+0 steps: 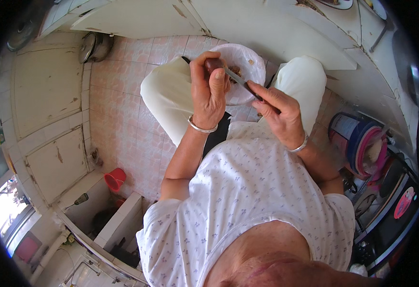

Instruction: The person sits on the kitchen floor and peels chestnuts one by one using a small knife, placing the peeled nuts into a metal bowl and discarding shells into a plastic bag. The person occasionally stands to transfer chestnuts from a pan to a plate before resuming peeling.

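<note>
My left hand (209, 89) is closed around a reddish-brown, rounded root vegetable or fruit (213, 64), whose exact kind I cannot tell. In my right hand (283, 111) is a knife (243, 84) with a dark handle, its blade pointing up and left. The blade's tip reaches the side of the brown piece near my left thumb. Below both hands, between my knees, stands a round basin lined with a pale plastic bag (254, 68). Brown peelings or scraps (235, 71) lie in it, partly hidden by the blade and my left hand.
Pink tiles cover the floor (123, 93). White cabinets (266, 25) run close ahead, with a metal pot (96, 46) at the far left. A red plastic cup (115, 179) is at the lower left. Right of me are a blue-and-pink bucket (356, 143) and a black appliance (389, 226).
</note>
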A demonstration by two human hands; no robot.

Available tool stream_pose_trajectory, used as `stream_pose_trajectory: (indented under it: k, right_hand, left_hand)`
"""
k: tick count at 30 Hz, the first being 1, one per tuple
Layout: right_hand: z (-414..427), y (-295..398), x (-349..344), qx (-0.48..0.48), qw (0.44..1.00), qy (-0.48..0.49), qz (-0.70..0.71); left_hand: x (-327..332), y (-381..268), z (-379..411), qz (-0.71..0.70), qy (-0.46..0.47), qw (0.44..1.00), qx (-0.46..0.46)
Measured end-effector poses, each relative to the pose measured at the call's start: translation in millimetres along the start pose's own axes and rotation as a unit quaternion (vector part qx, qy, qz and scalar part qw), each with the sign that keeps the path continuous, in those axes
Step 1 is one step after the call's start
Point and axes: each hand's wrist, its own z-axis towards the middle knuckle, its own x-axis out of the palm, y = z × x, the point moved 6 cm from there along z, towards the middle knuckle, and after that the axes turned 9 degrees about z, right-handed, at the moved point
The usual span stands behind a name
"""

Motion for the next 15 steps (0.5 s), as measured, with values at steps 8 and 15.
stream_pose_trajectory:
  k: [8,15]
  right_hand:
    - [8,2,-19,0.151,0.983,0.059,0.086]
    - [5,-4,-8,-0.109,0.967,-0.023,-0.230]
  left_hand:
    - [15,7,-12,-0.040,0.047,0.998,-0.022]
    - [20,24,-18,-0.181,0.052,0.972,-0.144]
